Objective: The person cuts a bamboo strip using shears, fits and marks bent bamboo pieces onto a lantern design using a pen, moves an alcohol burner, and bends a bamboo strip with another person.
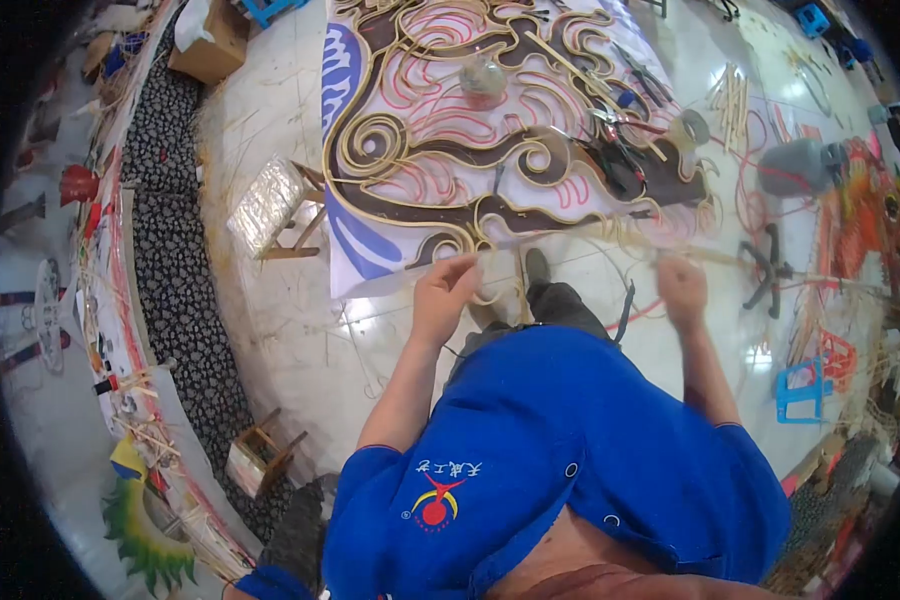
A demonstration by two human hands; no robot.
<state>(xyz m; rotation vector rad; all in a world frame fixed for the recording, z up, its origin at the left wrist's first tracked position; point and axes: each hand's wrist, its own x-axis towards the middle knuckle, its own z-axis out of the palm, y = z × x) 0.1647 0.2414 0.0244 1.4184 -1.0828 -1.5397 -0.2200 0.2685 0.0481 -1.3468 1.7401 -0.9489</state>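
Observation:
My left hand (444,298) is closed in a pinch at the near edge of a large patterned panel (420,215). A thin, pale bamboo-like strip (570,238) runs from its fingertips toward the right, blurred along its length. At the other side, my right hand (682,290) is closed in a fist around the strip, somewhat smeared by motion. On the panel, gold-edged strips curl into scrolls (373,146) over dark and pink printed lines. Several dark-handled tools (620,165) lie near its right side, with a roll of tape (690,128) at the edge.
A small foil-topped stool (270,208) stands left of the panel. A cardboard box (210,45) is at the upper left. To the right are a grey canister (800,165), a black stand (763,270), loose sticks (732,105) and a blue plastic stool (805,390).

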